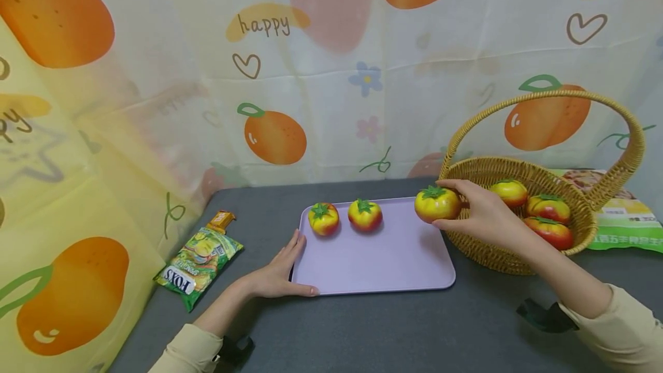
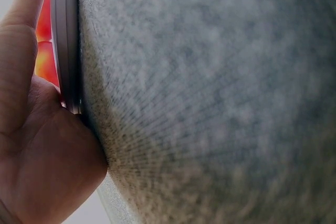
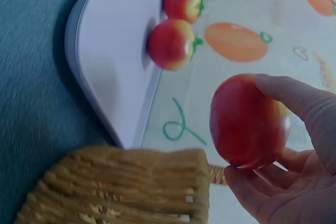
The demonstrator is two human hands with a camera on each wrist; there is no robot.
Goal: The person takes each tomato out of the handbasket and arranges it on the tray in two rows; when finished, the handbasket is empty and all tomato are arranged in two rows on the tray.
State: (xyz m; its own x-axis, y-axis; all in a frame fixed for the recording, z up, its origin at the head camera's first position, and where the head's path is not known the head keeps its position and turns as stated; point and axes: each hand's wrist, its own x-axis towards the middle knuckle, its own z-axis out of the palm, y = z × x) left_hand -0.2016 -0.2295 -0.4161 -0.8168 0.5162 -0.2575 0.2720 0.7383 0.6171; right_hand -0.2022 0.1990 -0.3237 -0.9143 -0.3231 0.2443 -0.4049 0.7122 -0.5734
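My right hand (image 1: 487,214) pinches a yellow-and-red tomato (image 1: 437,205) between thumb and fingers, held above the right back part of the lilac tray (image 1: 373,263). In the right wrist view this tomato (image 3: 247,121) shows its red underside, apart from the tray. Two more tomatoes, a left one (image 1: 323,219) and a right one (image 1: 365,215), sit side by side at the tray's back left, green leaves up. My left hand (image 1: 279,272) rests against the tray's front left corner, fingers straight along the left side and thumb on the front edge.
A wicker basket (image 1: 487,255) with a tall handle stands right of the tray, several tomatoes inside. Behind it lies a green-and-white packet (image 1: 627,226). At left are a green snack bag (image 1: 199,263) and a small orange packet (image 1: 221,221). A printed curtain (image 1: 331,85) hangs behind the table.
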